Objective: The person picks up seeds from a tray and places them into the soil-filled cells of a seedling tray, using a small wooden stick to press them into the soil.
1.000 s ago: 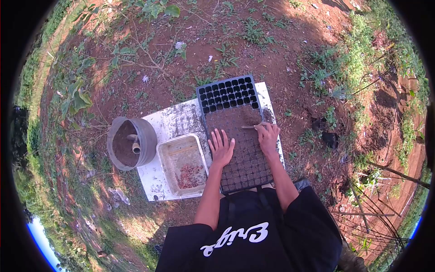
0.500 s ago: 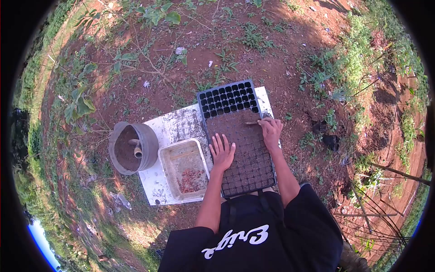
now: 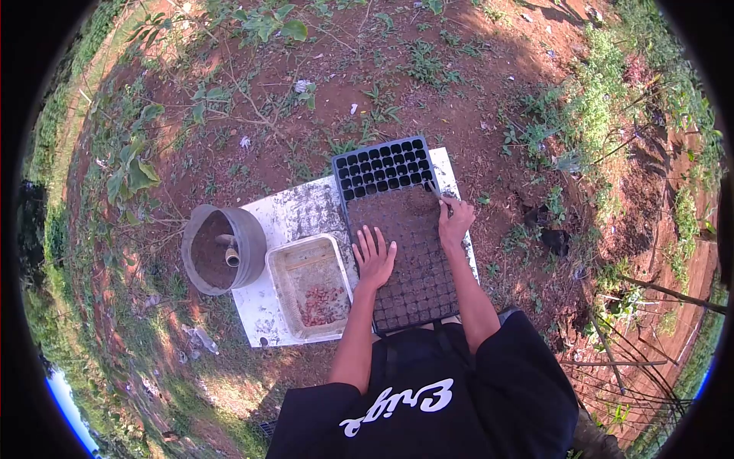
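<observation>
A black seedling tray (image 3: 334, 164) lies before me, most of its cells filled with dark brown soil (image 3: 417, 268). Several rows at its far end hold no soil. My left hand (image 3: 374, 260) rests flat on the left part of the soil, fingers spread. Over the tray's right edge, my right hand (image 3: 456, 219) pinches a thin, flat stick (image 3: 434, 190). The stick's tip points away from me, beside the last filled row. A small mound of loose soil (image 3: 422, 201) sits just left of it.
Left of the tray, a shallow off-white basin (image 3: 308, 249) holds small reddish pieces (image 3: 321, 306). Beyond it stands a grey bucket (image 3: 252, 249) containing soil and a tube-like object (image 3: 232, 256). All rest on or beside a stained white board (image 3: 267, 210) on weedy ground.
My right hand has turned the stick from pointing left across the soil to pointing away from me along the tray's right edge. My left hand has stayed in place.
</observation>
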Available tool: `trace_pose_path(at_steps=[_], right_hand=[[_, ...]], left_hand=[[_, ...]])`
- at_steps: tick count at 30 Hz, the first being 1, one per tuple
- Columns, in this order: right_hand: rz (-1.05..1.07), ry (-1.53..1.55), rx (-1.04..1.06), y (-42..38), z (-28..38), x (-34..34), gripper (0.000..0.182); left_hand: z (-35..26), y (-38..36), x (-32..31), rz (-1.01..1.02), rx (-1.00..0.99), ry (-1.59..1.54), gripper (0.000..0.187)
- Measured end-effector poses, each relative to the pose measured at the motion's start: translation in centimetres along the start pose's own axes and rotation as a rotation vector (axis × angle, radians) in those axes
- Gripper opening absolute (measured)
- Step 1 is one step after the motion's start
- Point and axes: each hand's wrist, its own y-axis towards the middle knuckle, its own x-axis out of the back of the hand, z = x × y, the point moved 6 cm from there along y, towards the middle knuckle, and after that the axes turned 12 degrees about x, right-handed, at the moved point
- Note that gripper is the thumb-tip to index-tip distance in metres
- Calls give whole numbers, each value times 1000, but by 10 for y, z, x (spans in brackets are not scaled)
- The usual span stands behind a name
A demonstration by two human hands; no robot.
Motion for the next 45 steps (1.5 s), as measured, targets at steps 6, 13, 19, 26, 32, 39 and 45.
trace_pose_path(at_steps=[6, 13, 19, 26, 32, 39, 45], right_hand=[[67, -94, -103, -23, 3, 4, 9], [-72, -229, -266, -28, 21, 2, 11], [73, -73, -442, -30, 18, -13, 14], [-3, -20, -242, -18, 15, 2, 11], [59, -3, 59, -19, 28, 6, 11], [69, -1, 26, -3, 23, -4, 10], [66, -29, 13, 6, 18, -8, 10]], left_hand=[[-1, -1, 1, -26, -7, -22, 76], [1, 0, -1, -48, -6, -18, 76], [1, 0, -1, -41, -7, -22, 76], [1, 0, -1, -47, -17, -31, 75], [0, -1, 0, -34, -5, -27, 75], [-1, -3, 1, -46, -13, -27, 75], [0, -1, 0, -50, -14, -37, 75]])
